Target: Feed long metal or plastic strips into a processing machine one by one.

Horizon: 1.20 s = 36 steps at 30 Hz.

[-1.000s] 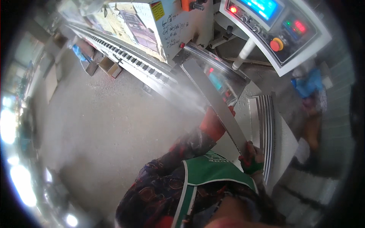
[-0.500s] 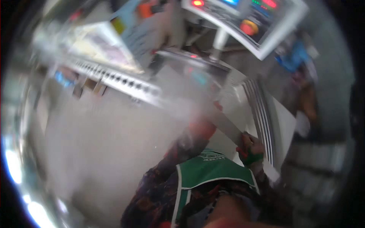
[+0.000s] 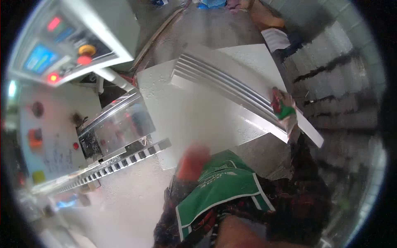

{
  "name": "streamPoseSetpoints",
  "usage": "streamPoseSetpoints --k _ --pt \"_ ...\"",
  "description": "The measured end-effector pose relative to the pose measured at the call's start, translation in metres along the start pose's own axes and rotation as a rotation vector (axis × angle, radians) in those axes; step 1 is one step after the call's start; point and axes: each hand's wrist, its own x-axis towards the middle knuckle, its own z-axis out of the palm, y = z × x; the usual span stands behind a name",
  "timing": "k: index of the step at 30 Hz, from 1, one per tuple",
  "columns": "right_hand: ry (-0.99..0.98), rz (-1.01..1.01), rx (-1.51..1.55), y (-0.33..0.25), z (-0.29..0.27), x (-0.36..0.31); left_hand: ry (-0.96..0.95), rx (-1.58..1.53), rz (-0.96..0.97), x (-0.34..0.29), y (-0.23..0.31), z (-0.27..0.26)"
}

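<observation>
Long, pale metal profiles [image 3: 231, 89] lie side by side in a stack, slanting down to the right. My right hand [image 3: 284, 108], in a red and green glove, is closed on the long flat-topped profile [image 3: 308, 129] at the stack's far side, near its right end. My left hand [image 3: 193, 161], gloved in red, is in front of the green apron [image 3: 227, 182]. It is smeared by motion, so its fingers cannot be made out, and it appears apart from the profiles.
A white board [image 3: 165, 107] lies under the stack. To the left are a machine with a clear cover [image 3: 128, 124], a slotted rail [image 3: 124, 161] and a control panel [image 3: 66, 49] with a red button. A person's arm [image 3: 266, 14] shows at the far edge.
My view has turned right toward the stack. Both hands were at a long profile beside the machine; now my right hand is over the stack and my left is away from it.
</observation>
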Motion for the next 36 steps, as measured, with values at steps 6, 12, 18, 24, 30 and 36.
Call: streamPoseSetpoints --k 6,12,18,24,30,36 --pt "-0.02 0.148 -0.046 0.119 0.139 0.079 0.379 0.912 -0.027 0.015 -0.035 -0.025" --pt "-0.244 0.412 0.0 0.168 0.244 0.132 0.556 0.264 -0.009 0.021 -0.06 -0.016" --pt "-0.214 0.169 0.029 0.139 0.247 0.126 0.786 0.264 0.023 0.046 -0.059 0.037" --pt "-0.35 -0.114 -0.056 0.099 0.228 0.119 0.715 0.238 0.055 0.054 -0.057 0.026" --pt "-0.687 0.022 -0.15 0.073 0.195 0.142 0.609 0.144 0.073 0.048 -0.052 0.02" --pt "-0.176 -0.199 0.018 0.055 0.125 0.076 0.656 0.119 0.067 0.027 -0.04 0.021"
